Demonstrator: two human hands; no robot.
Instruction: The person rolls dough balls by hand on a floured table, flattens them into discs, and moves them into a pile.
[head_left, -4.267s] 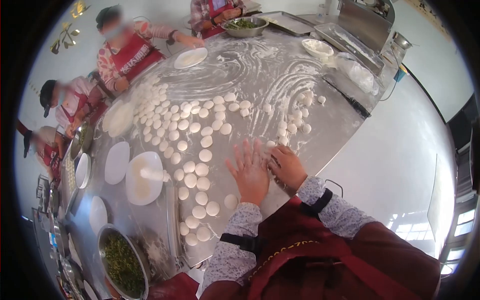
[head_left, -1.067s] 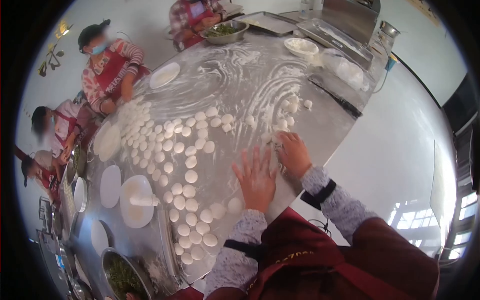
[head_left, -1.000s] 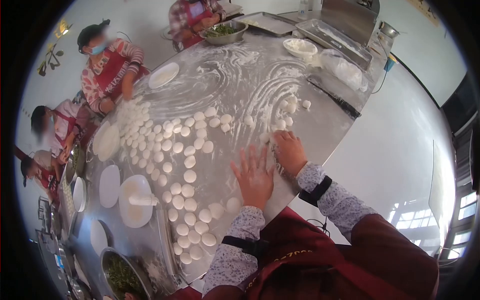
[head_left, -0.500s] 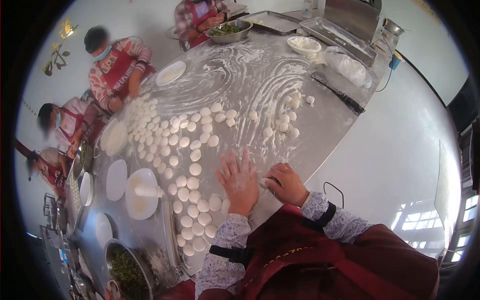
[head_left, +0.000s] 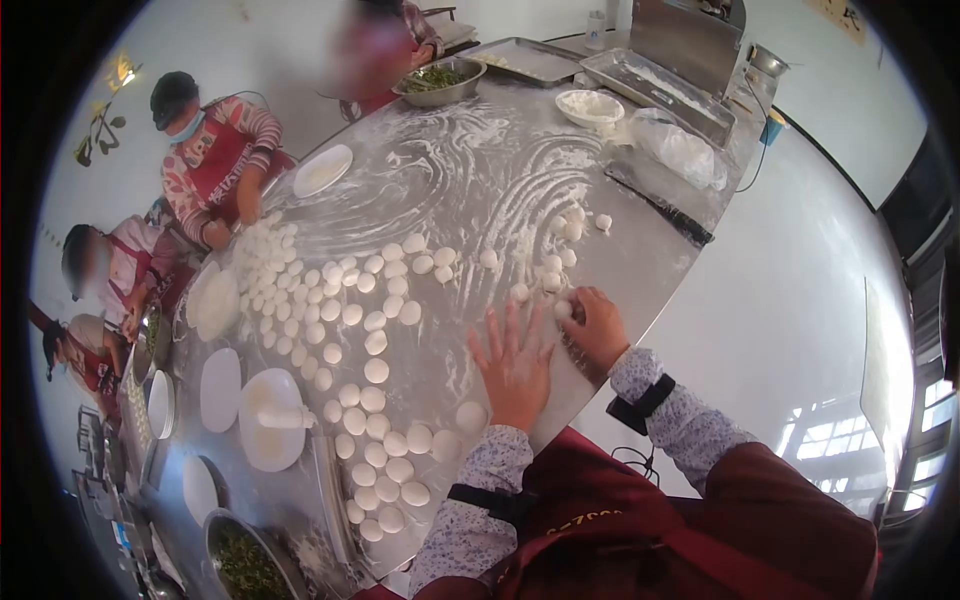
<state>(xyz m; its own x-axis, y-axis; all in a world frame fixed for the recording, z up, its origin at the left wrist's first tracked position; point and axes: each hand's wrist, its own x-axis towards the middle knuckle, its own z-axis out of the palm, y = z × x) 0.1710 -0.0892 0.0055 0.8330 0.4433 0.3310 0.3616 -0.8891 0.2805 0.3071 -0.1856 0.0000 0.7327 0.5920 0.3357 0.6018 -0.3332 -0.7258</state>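
My left hand (head_left: 513, 372), dusted with flour, lies palm down on the steel table with its fingers spread. Beside its wrist is a flattened dough disc (head_left: 471, 417). Just to the right, the fingers of my right hand (head_left: 597, 332) are curled around a small dough ball (head_left: 563, 310). Close ahead of both hands sit several loose dough balls (head_left: 551, 282) in flour. To the left, many pressed dough rounds (head_left: 376, 371) spread across the table in a long patch.
A long dark-handled knife (head_left: 660, 205) lies near the right table edge. Farther back are a flour bowl (head_left: 590, 108), a metal tray (head_left: 660, 95) and a bowl of greens (head_left: 440, 82). White plates (head_left: 268, 450) and another greens bowl (head_left: 250, 565) stand left. Co-workers (head_left: 215, 155) line the far side.
Both hands have moved forward and right, toward the loose dough balls, the right one with its dough ball. The disc by my left wrist now shows fully. The view has shifted slightly.
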